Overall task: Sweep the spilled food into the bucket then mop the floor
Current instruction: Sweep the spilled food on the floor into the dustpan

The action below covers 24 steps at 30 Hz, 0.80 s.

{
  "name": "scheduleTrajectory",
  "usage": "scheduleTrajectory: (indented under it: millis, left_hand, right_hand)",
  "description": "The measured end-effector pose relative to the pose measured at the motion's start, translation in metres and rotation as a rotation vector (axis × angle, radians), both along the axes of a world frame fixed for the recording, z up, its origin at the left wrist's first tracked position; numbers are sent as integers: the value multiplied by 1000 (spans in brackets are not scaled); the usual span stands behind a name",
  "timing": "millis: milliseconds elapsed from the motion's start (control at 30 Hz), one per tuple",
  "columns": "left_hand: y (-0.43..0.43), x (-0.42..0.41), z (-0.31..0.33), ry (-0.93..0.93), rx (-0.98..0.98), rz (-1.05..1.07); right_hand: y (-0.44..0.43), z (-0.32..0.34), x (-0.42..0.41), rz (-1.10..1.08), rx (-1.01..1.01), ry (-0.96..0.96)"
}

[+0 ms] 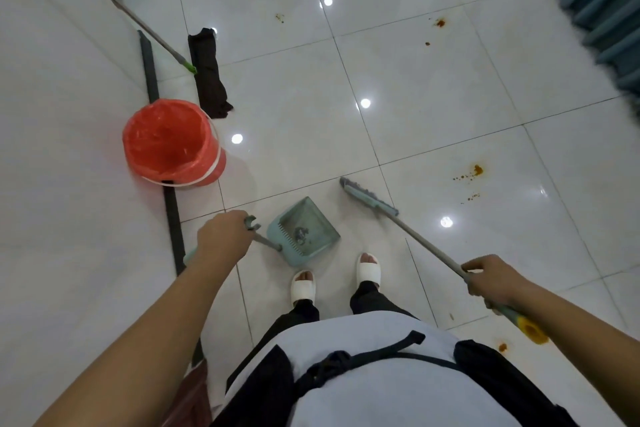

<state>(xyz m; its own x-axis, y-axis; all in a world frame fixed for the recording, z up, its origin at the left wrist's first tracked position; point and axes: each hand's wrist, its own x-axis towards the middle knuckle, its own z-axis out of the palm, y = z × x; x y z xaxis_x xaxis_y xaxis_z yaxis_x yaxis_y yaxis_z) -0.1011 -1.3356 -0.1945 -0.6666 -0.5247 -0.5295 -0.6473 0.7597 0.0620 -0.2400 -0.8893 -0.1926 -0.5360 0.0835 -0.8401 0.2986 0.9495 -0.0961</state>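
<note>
Both grips were closed: left grip (pixel 221 239) curled round the dustpan (pixel 304 232) handle, right grip (pixel 491 279) round the broom (pixel 369 198) pole; bucket (pixel 216 163) stood left, spills (pixel 477 170) right.

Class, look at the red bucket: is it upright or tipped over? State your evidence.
Upright. The bucket stands on its base, its round open mouth facing up towards the camera.

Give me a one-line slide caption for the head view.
Left hand holds the teal plastic dustpan, right hand the teal-headed broom; orange food spills dot the white tiles.
</note>
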Motion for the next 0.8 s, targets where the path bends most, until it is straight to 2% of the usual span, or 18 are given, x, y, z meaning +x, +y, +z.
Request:
scheduleTrajectory:
  millis: [300, 500, 633, 800]
  left_hand:
    - [7, -15, -2, 30, 135, 14]
    - [21, 9, -13, 41, 173, 16]
    - [29, 7, -12, 37, 137, 0]
    - [30, -1, -6, 6, 113, -3]
  right_hand:
    - [-30, -16, -23, -187, -42, 65]
    - [-61, -38, 1, -339, -68, -23]
    - [-74, -37, 37, -279, -83, -80]
    - [-65, -9, 44, -90, -105, -228]
